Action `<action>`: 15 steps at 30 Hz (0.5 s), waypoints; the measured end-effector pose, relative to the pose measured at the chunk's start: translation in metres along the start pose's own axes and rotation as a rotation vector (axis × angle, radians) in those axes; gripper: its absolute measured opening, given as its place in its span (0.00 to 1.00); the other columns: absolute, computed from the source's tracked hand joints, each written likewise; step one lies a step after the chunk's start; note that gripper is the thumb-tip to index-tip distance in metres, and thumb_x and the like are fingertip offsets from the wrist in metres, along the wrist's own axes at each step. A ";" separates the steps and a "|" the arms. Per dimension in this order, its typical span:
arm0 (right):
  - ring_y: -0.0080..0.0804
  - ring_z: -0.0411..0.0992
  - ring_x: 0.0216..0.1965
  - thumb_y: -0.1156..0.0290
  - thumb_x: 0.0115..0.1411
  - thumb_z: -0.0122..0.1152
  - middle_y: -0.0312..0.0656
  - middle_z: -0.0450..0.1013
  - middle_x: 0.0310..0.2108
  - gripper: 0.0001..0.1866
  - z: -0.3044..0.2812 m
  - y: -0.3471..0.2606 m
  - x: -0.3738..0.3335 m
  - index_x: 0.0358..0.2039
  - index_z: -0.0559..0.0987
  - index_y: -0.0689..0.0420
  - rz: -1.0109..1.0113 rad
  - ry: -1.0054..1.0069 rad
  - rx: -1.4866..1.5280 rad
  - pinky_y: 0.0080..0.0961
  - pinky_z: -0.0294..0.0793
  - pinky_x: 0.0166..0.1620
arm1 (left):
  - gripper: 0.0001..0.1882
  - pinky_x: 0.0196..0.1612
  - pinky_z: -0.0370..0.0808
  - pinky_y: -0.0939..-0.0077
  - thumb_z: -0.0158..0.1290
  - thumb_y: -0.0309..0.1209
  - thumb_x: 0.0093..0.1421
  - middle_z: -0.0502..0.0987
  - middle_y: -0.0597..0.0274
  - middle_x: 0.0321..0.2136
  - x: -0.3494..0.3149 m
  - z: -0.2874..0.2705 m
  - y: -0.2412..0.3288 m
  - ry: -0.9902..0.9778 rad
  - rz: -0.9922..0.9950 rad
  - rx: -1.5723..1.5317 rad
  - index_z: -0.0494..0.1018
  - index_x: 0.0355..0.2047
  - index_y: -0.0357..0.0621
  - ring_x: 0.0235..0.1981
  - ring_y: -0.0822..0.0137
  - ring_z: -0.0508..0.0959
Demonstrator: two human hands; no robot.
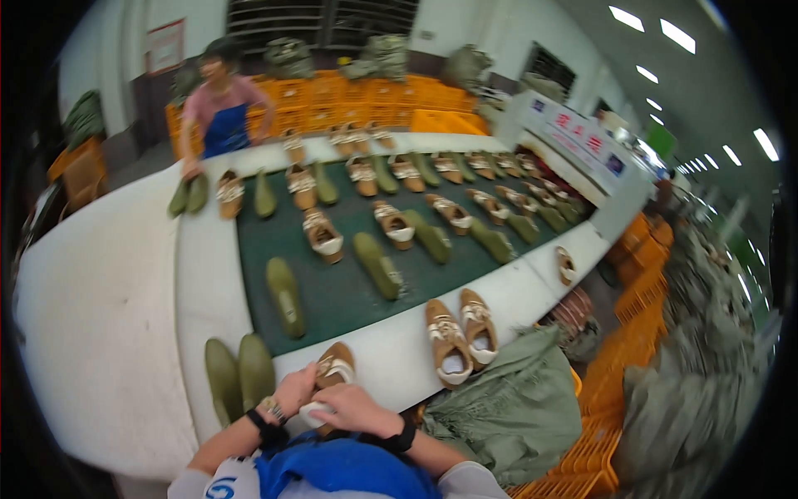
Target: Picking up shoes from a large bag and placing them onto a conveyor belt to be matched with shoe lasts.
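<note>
A brown shoe with white straps and a white heel [337, 364] is between my hands at the near edge of the white table. My left hand [297, 389] grips its left side, and my right hand [353, 409] is closed round the heel end. My fingers partly hide the shoe. Just left of my left hand stand two olive-green shoe lasts [239, 374]. To the right, a pair of brown and white shoes [461, 337] sits on the white edge.
Rows of shoes [322, 234] and green lasts [285, 297] lie on a dark green conveyor belt [332, 287] leading into a white machine [573, 137]. Across the table a person in a blue apron [226, 131] touches two lasts. Orange crates [332, 96] and a green sack [507, 407] stand around.
</note>
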State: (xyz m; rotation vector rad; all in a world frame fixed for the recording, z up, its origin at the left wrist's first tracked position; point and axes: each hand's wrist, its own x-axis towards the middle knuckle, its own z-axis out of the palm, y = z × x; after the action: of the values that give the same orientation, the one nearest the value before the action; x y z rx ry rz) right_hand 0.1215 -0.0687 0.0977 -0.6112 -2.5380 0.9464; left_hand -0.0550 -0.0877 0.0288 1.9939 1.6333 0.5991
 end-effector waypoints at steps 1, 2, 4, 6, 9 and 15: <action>0.46 0.72 0.32 0.60 0.54 0.57 0.47 0.73 0.27 0.13 0.001 0.000 -0.001 0.32 0.76 0.56 0.005 -0.007 -0.001 0.38 0.71 0.36 | 0.15 0.28 0.72 0.53 0.49 0.34 0.55 0.74 0.41 0.23 -0.003 -0.003 0.003 -0.024 -0.024 0.009 0.59 0.37 0.38 0.27 0.42 0.75; 0.46 0.71 0.32 0.60 0.54 0.57 0.47 0.72 0.27 0.13 0.001 0.000 -0.002 0.33 0.76 0.56 0.007 -0.019 0.000 0.38 0.71 0.36 | 0.15 0.29 0.72 0.53 0.49 0.33 0.54 0.74 0.40 0.26 -0.004 -0.003 0.003 -0.002 0.047 -0.005 0.59 0.37 0.38 0.28 0.42 0.75; 0.46 0.71 0.32 0.60 0.53 0.57 0.47 0.72 0.27 0.13 0.000 -0.002 -0.005 0.33 0.76 0.56 0.013 -0.002 -0.001 0.38 0.70 0.36 | 0.15 0.29 0.72 0.53 0.49 0.32 0.53 0.73 0.39 0.28 -0.005 0.005 -0.005 -0.015 0.023 0.042 0.59 0.36 0.37 0.28 0.42 0.75; 0.46 0.71 0.32 0.60 0.53 0.57 0.47 0.72 0.27 0.13 0.000 -0.002 -0.005 0.33 0.76 0.56 0.016 0.004 0.005 0.38 0.70 0.36 | 0.14 0.30 0.71 0.54 0.49 0.32 0.54 0.73 0.40 0.28 -0.005 0.008 -0.006 -0.010 0.011 0.018 0.59 0.36 0.38 0.29 0.41 0.74; 0.47 0.71 0.32 0.61 0.53 0.58 0.47 0.71 0.27 0.13 0.001 0.000 -0.003 0.32 0.75 0.57 -0.008 0.026 0.021 0.39 0.70 0.36 | 0.13 0.32 0.70 0.55 0.49 0.32 0.54 0.73 0.40 0.29 -0.003 0.005 -0.004 -0.011 -0.018 -0.020 0.60 0.35 0.39 0.31 0.41 0.73; 0.47 0.70 0.32 0.61 0.53 0.58 0.48 0.71 0.26 0.13 0.005 0.006 -0.001 0.31 0.74 0.57 -0.031 0.049 0.027 0.39 0.69 0.36 | 0.12 0.32 0.70 0.55 0.48 0.31 0.54 0.72 0.41 0.29 -0.005 -0.005 0.006 0.039 0.023 0.002 0.61 0.35 0.39 0.30 0.41 0.73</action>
State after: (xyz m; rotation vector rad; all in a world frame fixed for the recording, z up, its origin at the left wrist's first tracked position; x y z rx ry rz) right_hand 0.1216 -0.0673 0.0896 -0.5788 -2.4805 0.9422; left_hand -0.0541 -0.0936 0.0364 2.0166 1.6361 0.6486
